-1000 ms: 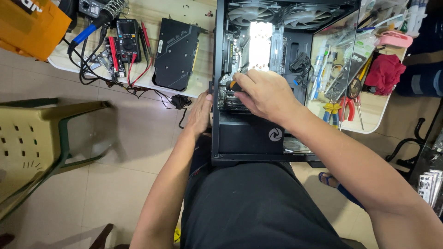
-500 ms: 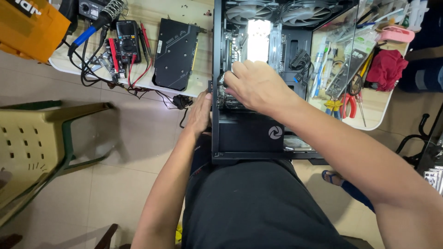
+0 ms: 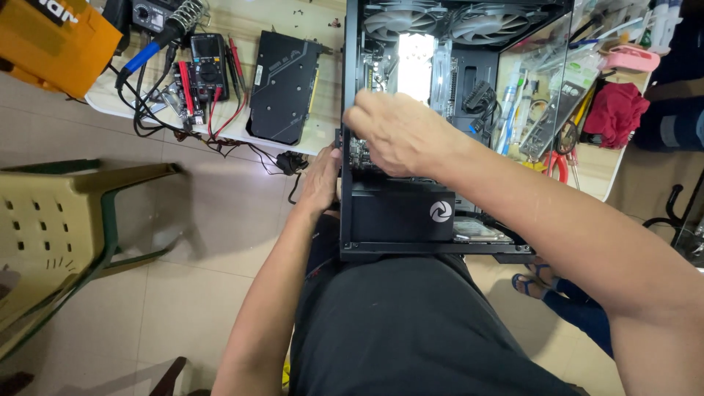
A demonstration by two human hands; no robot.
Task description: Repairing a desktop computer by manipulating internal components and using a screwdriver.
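The big black computer case (image 3: pixel 400 216) rests on the person's lap, with its open side facing up. It looks heavy and hard, made of metal, so it will not bend. The clear side panel (image 3: pixel 543 95) looks like glass and could break. The little parts inside look easy to hurt too. The safe places to hold it are the strong outer edges and corners, not the fans (image 3: pixel 433 22) or the boards inside.

The right hand (image 3: pixel 400 132) hangs over the open case, just above the parts in the middle. Its fingers are bent down and bunched, as if pinching something small, but I cannot tell what is under them. The left hand (image 3: pixel 320 180) presses flat on the case's outside wall, fingers spread a little, holding it steady.

Left of the left hand, on the table (image 3: pixel 323 139), lies a black graphics card (image 3: pixel 282 88). Farther left lie a meter (image 3: pixel 207 62) and wires. To the right of the right hand lie a red cloth (image 3: pixel 614 114) and tools.
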